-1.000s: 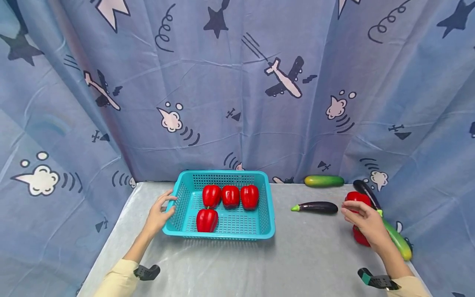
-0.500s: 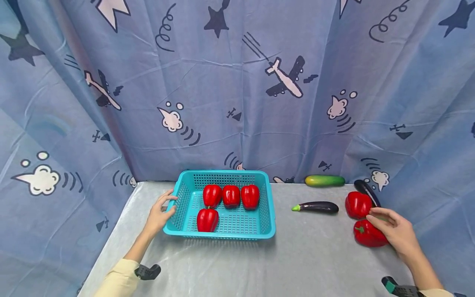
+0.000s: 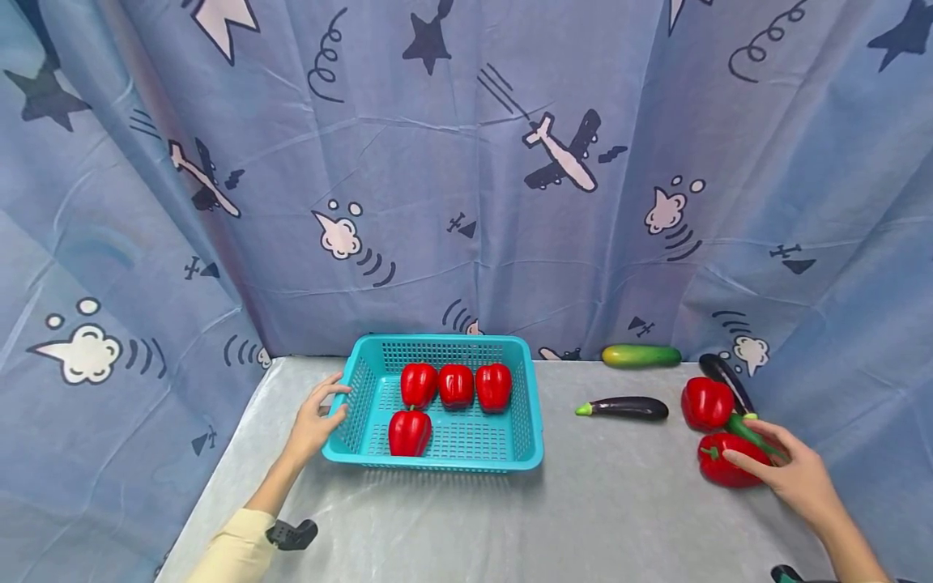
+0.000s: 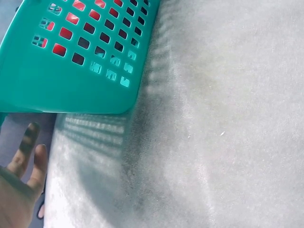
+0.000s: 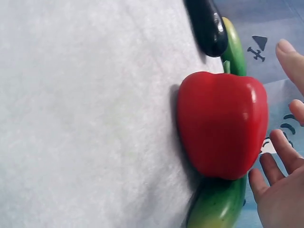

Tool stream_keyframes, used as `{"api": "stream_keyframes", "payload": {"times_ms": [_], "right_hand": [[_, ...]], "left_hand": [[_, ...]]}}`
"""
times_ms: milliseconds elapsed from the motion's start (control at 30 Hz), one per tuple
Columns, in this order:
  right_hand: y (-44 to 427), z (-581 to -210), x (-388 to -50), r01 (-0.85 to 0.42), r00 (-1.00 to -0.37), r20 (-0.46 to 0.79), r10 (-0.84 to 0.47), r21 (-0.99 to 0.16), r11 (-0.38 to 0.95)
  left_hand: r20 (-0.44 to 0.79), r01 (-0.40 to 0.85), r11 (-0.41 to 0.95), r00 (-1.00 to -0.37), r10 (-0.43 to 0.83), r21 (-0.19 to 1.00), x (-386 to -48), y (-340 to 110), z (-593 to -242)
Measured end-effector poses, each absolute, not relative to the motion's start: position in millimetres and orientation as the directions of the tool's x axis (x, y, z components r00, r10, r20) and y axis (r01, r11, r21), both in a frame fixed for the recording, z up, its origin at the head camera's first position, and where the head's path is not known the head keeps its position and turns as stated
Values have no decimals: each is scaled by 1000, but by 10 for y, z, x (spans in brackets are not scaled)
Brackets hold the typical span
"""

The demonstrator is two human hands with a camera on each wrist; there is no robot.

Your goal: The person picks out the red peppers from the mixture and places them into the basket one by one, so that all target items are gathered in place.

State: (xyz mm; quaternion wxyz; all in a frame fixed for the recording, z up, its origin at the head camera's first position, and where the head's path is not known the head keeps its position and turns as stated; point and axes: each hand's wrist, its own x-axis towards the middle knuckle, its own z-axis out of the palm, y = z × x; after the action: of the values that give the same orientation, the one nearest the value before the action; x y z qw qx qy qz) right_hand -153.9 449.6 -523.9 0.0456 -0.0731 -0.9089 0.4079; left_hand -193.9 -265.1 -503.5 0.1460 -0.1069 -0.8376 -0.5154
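Near the basket's left rim, my left hand [image 3: 309, 421] has its thumb and fingers spread. The left wrist view shows fingers [image 4: 35, 166] beyond the basket's corner; contact is unclear. The blue-green basket [image 3: 430, 463] holds several red bell peppers [image 3: 455, 385]. At the far right, my right hand [image 3: 798, 482] reaches over the front bell pepper [image 3: 717, 470], thumb and fingers apart. Another bell pepper [image 3: 707, 403] lies just behind it. In the right wrist view the fingers [image 5: 285, 147] are extended beside a bell pepper [image 5: 221, 126], not curled round it.
A cucumber [image 3: 641, 356] lies by the back curtain [image 3: 466, 202], with an eggplant [image 3: 627, 408] in front of it. A second eggplant [image 3: 722, 376] and another cucumber [image 3: 754, 433] lie along the right side of the grey tabletop [image 3: 583, 510].
My right hand has moved right and toward the front, from above the rear bell pepper to the front one. The left hand and the basket have stayed in place.
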Motion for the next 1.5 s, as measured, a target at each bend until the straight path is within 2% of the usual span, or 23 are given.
{"api": "stream_keyframes", "payload": {"times_ms": [333, 533, 900, 1267, 1500], "right_hand": [[4510, -5288, -1583, 115, -993, -100, 62, -726, 678], [4491, -5295, -1607, 134, -988, -148, 41, -698, 703], [4489, -5355, -1603, 76, -997, -63, 45, -670, 738], [4300, -5313, -1606, 74, -995, -7, 100, -717, 693], [4131, -5263, -1648, 5, -994, 69, 90, -766, 643]], "left_hand": [[352, 325, 447, -936, 24, 833, -1935, -2648, -5034], [346, 316, 462, -938, 21, 829, -1935, -2638, -5030], [353, 327, 443, -935, 25, 835, -1944, -2644, -5034], [341, 312, 451, -940, 17, 836, -1938, -2642, -5033], [341, 313, 443, -940, 16, 840, -1941, -2641, -5037]]}}
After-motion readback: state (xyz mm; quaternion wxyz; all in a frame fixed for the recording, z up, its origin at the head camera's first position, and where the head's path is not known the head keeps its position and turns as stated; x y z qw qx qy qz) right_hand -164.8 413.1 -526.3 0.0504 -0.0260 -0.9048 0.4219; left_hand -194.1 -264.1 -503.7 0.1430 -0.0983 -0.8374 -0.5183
